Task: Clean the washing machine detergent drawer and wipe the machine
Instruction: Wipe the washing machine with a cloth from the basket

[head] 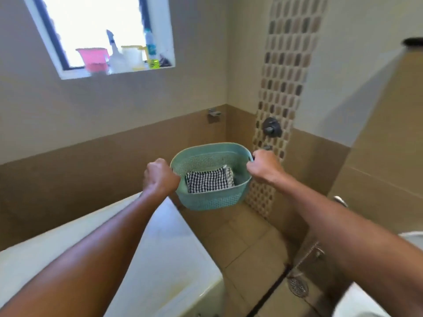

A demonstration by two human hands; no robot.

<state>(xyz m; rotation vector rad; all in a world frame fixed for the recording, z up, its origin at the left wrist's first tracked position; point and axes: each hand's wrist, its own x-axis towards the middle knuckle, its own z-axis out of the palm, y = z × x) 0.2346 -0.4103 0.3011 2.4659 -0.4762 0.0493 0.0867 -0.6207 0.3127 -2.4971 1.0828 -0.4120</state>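
Observation:
A teal perforated plastic basket (212,197) hangs in the air in the middle of the head view, above the tiled floor. My left hand (160,177) grips its left rim and my right hand (263,167) grips its right handle. Inside the basket lies a folded black-and-white checked cloth (207,180), with a second striped cloth edge behind it. The white top of the washing machine (148,259) fills the lower left, under my left forearm. The detergent drawer is not visible.
A window sill (119,73) at upper left holds a pink tub, a spray bottle (114,53) and other bottles. A shower valve (272,126) sits on the mosaic strip. A floor drain (297,286) lies at lower right, beside a white fixture.

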